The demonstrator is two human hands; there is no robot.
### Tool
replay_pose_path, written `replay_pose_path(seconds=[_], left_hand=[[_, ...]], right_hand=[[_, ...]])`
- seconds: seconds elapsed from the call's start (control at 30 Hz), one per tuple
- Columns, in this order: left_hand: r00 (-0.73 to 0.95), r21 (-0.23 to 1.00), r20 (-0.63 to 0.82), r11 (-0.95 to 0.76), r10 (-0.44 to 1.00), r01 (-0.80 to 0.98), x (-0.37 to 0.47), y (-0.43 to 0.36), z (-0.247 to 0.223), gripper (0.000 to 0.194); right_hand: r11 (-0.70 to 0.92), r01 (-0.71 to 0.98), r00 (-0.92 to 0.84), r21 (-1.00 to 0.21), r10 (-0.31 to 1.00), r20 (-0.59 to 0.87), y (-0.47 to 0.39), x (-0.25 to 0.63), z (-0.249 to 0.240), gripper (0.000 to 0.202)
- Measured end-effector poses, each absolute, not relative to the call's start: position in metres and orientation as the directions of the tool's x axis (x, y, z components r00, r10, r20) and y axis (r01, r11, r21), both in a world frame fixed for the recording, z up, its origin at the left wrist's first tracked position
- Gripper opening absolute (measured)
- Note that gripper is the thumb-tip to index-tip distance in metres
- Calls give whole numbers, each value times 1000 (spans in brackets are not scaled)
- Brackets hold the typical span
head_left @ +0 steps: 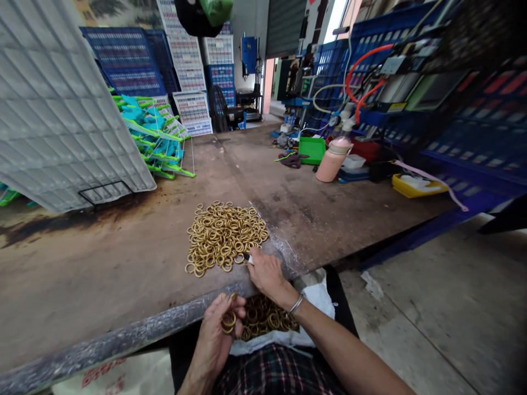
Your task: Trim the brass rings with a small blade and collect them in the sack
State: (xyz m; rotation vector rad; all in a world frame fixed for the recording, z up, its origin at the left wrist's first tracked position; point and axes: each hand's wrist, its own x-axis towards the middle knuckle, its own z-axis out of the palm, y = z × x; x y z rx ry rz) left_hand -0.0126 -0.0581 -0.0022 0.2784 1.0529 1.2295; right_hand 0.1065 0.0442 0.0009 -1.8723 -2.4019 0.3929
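A heap of brass-coloured rings (226, 233) lies near the front edge of the worn brown table (135, 258). My left hand (216, 323) is curled around a few gold rings (228, 322) just off that edge. At the heap's near right side is my right hand (267, 274), its fingers pinched on a small white-and-dark piece (249, 258) whose kind I cannot make out. Below both hands, more rings (272, 321) fill an open white sack (319, 299) on my lap. My right forearm covers part of the sack.
A grey ribbed panel (78, 109) leans at left beside green and turquoise hangers (158, 137). At right stand a pink bottle (333, 159), a green tray (312, 150) and a yellow tray (418, 185). Stacked crates (189, 60) rise behind the table.
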Motion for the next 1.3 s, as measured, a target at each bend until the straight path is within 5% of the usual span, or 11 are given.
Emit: replay_pose_path(seconds=[0.2,0.37,0.5,0.73,1.07,1.3], left_hand=[[-5,636,-491,355,871,-685,-15,-58,1,27],[8,642,-505,382,863,-665,-14,-57,-2,30],[21,677,-492,397,870,-619,-12,-58,-4,31],[60,710,-422,371,905,-599,-13,-62,3,29],[0,861,-326,297,945,-412,-16,-66,-7,32],[-12,842,-347,306,938,-444,-16,-67,-2,29]], right_hand=[[271,880,-294,-389,956,2,44,117,3,21],[340,524,-479,-781,876,60,23,117,11,17],[187,312,-588,-932,808,-35,5,108,13,21],[-74,155,-610,-985,777,-154,2,106,8,25],[11,269,-580,-963,800,-152,-1,105,16,23],[80,324,-506,-943,857,-101,1,106,12,27]])
